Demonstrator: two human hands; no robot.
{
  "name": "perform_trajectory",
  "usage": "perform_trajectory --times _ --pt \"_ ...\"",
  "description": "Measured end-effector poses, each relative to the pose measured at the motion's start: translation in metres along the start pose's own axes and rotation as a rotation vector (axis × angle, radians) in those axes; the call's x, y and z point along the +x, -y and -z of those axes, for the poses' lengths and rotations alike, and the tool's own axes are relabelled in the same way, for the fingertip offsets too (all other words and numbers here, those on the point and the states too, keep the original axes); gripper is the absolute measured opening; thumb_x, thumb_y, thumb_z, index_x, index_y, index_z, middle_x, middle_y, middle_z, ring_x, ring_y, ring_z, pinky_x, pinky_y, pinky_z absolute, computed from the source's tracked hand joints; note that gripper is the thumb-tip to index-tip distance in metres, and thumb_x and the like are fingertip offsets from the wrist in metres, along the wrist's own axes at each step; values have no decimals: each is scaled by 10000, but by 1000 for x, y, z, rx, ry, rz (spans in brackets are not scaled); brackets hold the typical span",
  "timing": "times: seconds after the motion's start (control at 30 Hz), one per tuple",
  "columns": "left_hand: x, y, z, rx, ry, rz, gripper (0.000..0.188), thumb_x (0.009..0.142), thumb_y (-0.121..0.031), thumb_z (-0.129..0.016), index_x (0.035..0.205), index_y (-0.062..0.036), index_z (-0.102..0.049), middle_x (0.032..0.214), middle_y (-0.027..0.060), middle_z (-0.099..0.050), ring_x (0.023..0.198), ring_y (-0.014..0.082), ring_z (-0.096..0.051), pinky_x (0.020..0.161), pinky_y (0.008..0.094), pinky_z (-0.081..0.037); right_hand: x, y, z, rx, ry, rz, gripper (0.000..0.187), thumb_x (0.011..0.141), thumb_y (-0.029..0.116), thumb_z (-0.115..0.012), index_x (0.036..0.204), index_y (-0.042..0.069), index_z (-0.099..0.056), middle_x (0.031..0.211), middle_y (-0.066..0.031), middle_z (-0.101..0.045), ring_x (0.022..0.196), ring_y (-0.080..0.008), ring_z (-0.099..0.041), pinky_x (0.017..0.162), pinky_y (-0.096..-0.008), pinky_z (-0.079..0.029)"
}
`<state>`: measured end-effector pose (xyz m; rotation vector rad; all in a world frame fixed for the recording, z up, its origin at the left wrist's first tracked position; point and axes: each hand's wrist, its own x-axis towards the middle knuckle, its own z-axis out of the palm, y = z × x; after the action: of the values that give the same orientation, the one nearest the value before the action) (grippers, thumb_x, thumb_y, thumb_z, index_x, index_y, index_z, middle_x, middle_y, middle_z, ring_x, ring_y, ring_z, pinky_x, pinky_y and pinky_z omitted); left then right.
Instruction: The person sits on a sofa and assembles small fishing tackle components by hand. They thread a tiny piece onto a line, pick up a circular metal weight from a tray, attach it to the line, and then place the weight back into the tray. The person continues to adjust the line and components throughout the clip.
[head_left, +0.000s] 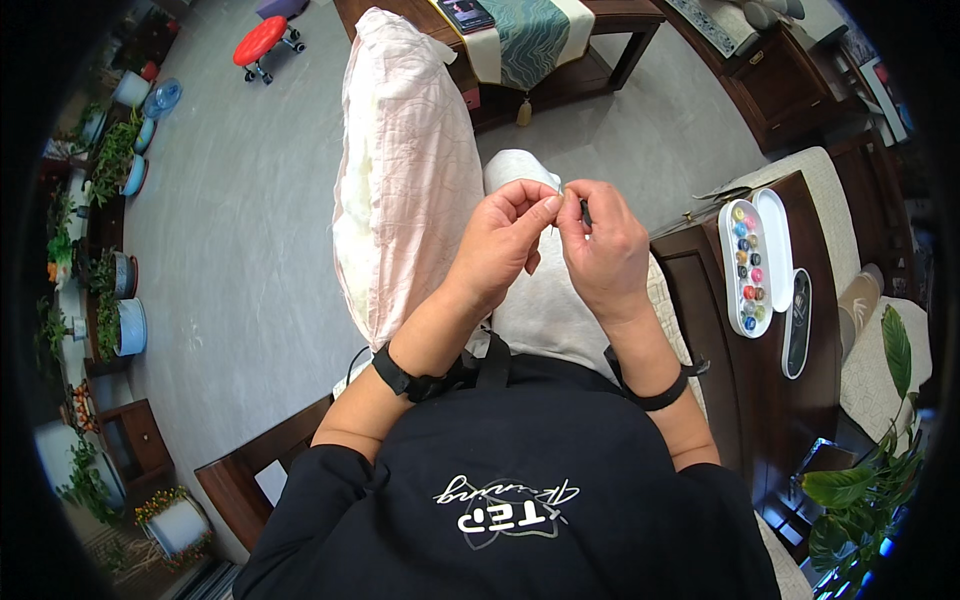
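My left hand (pixel 507 238) and my right hand (pixel 606 248) meet fingertip to fingertip above my lap, both in a pinch. Whatever is between the fingertips is too small to make out. A bit of something dark shows by the curled fingers of my right hand. Just left of the hands, a pale pink pillow (pixel 425 170) rests lengthwise, its left side gaping along the edge with white filling showing. To the right, an opened white sewing case (pixel 735 300) holds several thread spools in many colours.
Beside the case lies a narrow dark oval tin (pixel 796 325) on the brown wooden surface (pixel 705 315). Ahead stands a wooden table (pixel 625 18) with a tasselled runner (pixel 540 45) and a phone (pixel 467 14). A red wheeled stool (pixel 259 41) is far left; potted plants (pixel 118 150) line the left side.
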<state>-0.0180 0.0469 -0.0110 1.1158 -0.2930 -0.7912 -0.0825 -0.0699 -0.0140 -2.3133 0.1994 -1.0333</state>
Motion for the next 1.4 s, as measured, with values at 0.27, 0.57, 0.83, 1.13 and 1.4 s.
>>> perform_trajectory --times 0.27,0.57,0.83,1.13,1.4 --pt "1 1 1 -6 4 -10 179 942 -223 -599 948 -45 -603 782 -18 -599 552 6 -462 433 166 -370 0 0 1 -4 32 10 81 866 43 -633 920 23 -575 829 -110 -636 662 -242 -636 534 -306 -544" --pt "1 3 2 -3 -2 -10 185 944 -226 -597 947 -41 -602 783 -15 -600 543 5 -454 429 164 -367 0 0 1 -1 39 7 73 870 45 -627 915 23 -575 823 -114 -634 649 -245 -632 527 -312 -540" --pt "1 3 2 -4 -4 -4 177 946 -223 -591 949 -46 -600 787 -16 -599 579 8 -468 438 167 -372 0 1 0 13 10 -11 101 833 61 -643 883 58 -555 795 -103 -620 625 -296 -613 531 -370 -493" --pt "1 6 4 128 -47 -87 143 932 -160 -604 939 -18 -610 853 8 -616 681 36 -518 551 187 -420 -1 1 1 7 55 -3 88 872 51 -617 941 16 -575 829 -124 -629 658 -262 -627 529 -328 -518" --pt "2 9 3 224 -80 -187 159 933 -202 -616 969 -47 -616 862 -21 -604 630 1 -481 477 161 -375 2 8 12 187 240 -248 274 894 110 -502 1147 5 -490 875 -202 -633 750 -371 -621 680 -455 -485"
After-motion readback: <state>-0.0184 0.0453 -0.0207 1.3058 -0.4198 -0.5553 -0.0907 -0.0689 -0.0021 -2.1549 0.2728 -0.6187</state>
